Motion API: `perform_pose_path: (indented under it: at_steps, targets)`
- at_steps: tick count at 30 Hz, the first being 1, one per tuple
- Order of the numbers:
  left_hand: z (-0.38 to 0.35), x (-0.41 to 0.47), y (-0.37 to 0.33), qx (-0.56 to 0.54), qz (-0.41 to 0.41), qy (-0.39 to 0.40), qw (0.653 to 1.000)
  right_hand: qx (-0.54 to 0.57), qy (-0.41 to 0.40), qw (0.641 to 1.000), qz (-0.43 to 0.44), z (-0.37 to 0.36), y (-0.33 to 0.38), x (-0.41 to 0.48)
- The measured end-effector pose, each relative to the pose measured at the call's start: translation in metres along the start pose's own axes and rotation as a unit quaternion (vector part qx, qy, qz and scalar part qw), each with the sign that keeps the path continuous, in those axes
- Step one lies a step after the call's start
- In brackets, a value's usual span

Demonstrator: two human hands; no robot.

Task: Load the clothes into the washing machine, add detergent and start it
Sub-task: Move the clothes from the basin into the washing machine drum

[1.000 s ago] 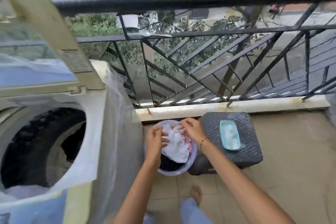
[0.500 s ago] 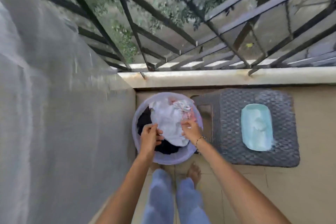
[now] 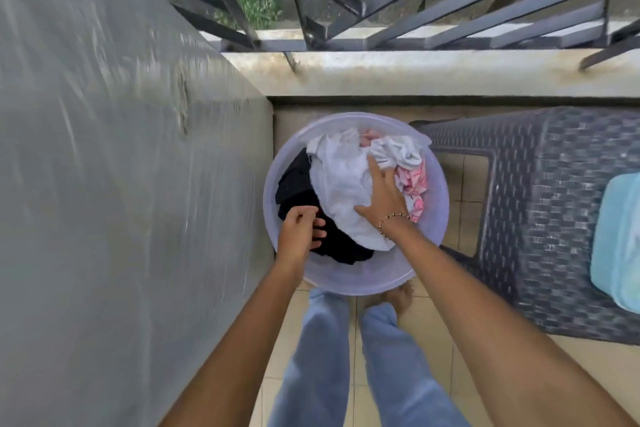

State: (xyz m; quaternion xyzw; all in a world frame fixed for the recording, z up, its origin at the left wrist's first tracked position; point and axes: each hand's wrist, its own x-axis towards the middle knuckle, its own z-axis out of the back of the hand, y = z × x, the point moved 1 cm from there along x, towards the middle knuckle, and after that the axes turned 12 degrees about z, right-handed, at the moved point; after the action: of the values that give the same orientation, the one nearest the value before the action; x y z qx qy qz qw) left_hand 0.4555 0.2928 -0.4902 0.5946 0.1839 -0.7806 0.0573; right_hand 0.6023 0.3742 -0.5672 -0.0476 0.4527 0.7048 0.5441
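In the basin (image 3: 349,282), our left hand (image 3: 298,231) grips the black garment (image 3: 294,185) by the left wall; our right hand (image 3: 381,199) lies flat, uncurled, on the central white garment (image 3: 337,180).

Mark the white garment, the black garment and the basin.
white garment (image 3: 341,184): head view, its middle folds.
black garment (image 3: 296,184): head view, upper left part.
basin (image 3: 360,280): head view, bare near wall.
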Motion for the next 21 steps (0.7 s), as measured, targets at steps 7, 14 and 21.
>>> perform_pose_path:
  at_steps: [7, 14, 21]
  targets:
    - [0.002, -0.005, 0.001, 0.029, 0.025, 0.032, 0.999, -0.203, -0.063, 0.968, 0.135, 0.022, 0.025, -0.027]
    - [-0.007, -0.006, -0.005, -0.053, 0.044, 0.086, 0.994, -0.125, -0.073, 0.928, 0.344, -0.005, 0.077, -0.095]
    - [0.016, -0.007, -0.003, -0.019, 0.04, 0.095, 0.994, 0.225, -0.176, 0.958, 0.009, 0.003, 0.039, -0.086]
